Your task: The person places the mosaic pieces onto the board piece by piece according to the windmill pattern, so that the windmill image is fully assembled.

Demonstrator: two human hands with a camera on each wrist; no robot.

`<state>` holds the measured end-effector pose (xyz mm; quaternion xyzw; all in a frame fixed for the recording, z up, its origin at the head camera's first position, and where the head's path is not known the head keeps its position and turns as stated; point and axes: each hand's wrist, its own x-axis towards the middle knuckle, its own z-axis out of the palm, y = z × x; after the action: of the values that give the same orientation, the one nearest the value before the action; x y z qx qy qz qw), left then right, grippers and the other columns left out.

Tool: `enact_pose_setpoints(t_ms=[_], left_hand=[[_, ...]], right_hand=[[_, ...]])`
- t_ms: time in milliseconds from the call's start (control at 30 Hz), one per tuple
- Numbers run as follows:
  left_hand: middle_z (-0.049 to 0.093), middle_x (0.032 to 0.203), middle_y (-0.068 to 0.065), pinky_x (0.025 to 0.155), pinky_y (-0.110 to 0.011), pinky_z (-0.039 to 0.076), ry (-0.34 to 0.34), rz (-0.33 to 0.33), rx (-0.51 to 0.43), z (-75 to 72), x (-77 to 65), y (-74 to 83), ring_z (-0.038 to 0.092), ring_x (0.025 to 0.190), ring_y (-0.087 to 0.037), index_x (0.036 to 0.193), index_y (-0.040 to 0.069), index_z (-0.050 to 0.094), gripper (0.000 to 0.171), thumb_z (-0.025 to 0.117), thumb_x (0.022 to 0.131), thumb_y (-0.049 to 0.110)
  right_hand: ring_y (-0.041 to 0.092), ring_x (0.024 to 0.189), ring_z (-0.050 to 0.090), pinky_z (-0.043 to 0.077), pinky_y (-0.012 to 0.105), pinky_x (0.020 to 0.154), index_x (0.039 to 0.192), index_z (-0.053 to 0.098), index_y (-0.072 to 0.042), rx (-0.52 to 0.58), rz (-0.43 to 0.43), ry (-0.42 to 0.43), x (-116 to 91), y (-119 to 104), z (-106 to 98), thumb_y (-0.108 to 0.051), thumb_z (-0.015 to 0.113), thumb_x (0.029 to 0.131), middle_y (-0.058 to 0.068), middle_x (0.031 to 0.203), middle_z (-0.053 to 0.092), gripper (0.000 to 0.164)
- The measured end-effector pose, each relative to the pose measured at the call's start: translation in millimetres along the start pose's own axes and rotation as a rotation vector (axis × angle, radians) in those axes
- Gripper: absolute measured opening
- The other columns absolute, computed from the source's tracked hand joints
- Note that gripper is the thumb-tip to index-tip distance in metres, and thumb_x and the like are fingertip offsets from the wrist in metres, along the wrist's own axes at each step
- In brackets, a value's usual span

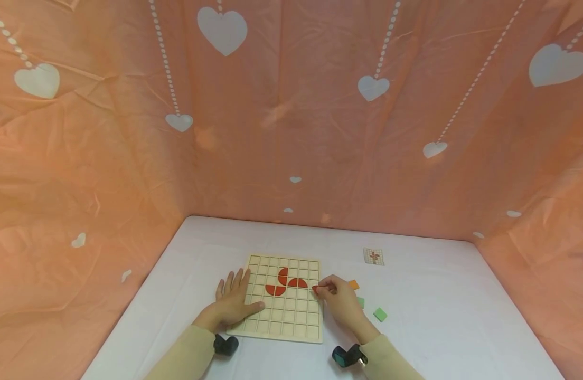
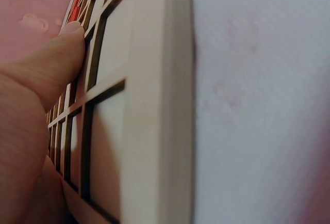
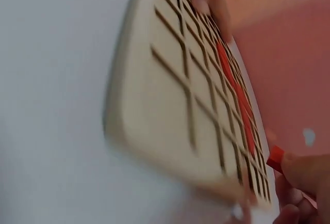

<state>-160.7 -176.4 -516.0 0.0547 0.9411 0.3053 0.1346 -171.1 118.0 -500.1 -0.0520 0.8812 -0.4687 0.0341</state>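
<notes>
A square wooden grid board (image 1: 287, 322) lies on the white table, with several red quarter-circle pieces (image 1: 298, 283) set in its cells. My left hand (image 1: 232, 306) rests on the board's left side with its fingers spread; in the left wrist view the thumb (image 2: 62, 59) lies over the grid. At the board's right edge, my right hand (image 1: 341, 301) pinches another red piece (image 3: 276, 158) between thumb and fingertips. That piece is partly covered by the fingers, so its full outline is hidden.
Right of my right hand lie a green square tile (image 1: 380, 314), a second green tile (image 1: 361, 302) and an orange tile (image 1: 353, 284), the latter two partly hidden. Farther back is a small pattern card (image 1: 374, 256). An orange curtain with hearts (image 1: 291, 132) surrounds the table.
</notes>
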Motion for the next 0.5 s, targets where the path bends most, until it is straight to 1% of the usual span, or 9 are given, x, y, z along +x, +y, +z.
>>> enact_pose_setpoints(t_ms=[67, 167, 267, 400, 500], left_hand=[[-0.005, 0.16, -0.021, 0.11, -0.054, -0.016, -0.002, -0.003, -0.001, -0.3, -0.1, -0.6, -0.015, 0.143, -0.04, 0.155, 0.005, 0.002, 0.106, 0.065, 0.086, 0.055], [-0.005, 0.16, -0.021, 0.11, -0.054, -0.017, -0.001, -0.008, -0.011, -1.3, -1.0, -0.7, -0.015, 0.144, -0.039, 0.155, 0.005, 0.002, 0.106, 0.066, 0.086, 0.054], [-0.004, 0.16, -0.021, 0.11, -0.054, -0.016, 0.002, -0.009, -0.019, -2.3, -2.1, 0.3, -0.014, 0.144, -0.04, 0.155, 0.004, 0.004, 0.105, 0.066, 0.086, 0.053], [-0.002, 0.16, -0.022, 0.11, -0.055, -0.015, 0.004, -0.003, -0.024, -2.6, -2.0, 1.2, -0.013, 0.144, -0.041, 0.155, 0.003, 0.005, 0.105, 0.067, 0.086, 0.052], [-0.003, 0.16, -0.022, 0.11, -0.054, -0.016, 0.003, 0.001, -0.008, -1.9, -1.2, 0.5, -0.013, 0.144, -0.04, 0.155, 0.003, 0.004, 0.105, 0.065, 0.086, 0.053]], right_hand=[[0.015, 0.075, 0.053, 0.046, 0.028, 0.062, 0.095, 0.064, -0.012, 0.009, 0.002, 0.002, 0, -6, 11, -0.018, 0.066, 0.093, -0.001, 0.082, 0.059, 0.007], [0.015, 0.075, 0.052, 0.045, 0.027, 0.064, 0.096, 0.064, -0.013, -0.003, -0.017, 0.005, 1, -13, 26, -0.018, 0.065, 0.094, -0.002, 0.082, 0.059, 0.006], [0.014, 0.074, 0.052, 0.045, 0.027, 0.064, 0.094, 0.063, -0.013, -0.013, -0.058, 0.011, 2, -18, 39, -0.016, 0.065, 0.093, -0.003, 0.081, 0.059, 0.004], [0.012, 0.072, 0.052, 0.045, 0.027, 0.064, 0.092, 0.063, -0.012, -0.033, -0.095, 0.042, 3, -22, 52, -0.016, 0.066, 0.092, -0.005, 0.079, 0.058, 0.005], [0.011, 0.068, 0.051, 0.043, 0.026, 0.061, 0.09, 0.064, -0.014, -0.069, -0.105, 0.073, 4, -25, 59, -0.018, 0.066, 0.092, -0.007, 0.075, 0.057, 0.005]])
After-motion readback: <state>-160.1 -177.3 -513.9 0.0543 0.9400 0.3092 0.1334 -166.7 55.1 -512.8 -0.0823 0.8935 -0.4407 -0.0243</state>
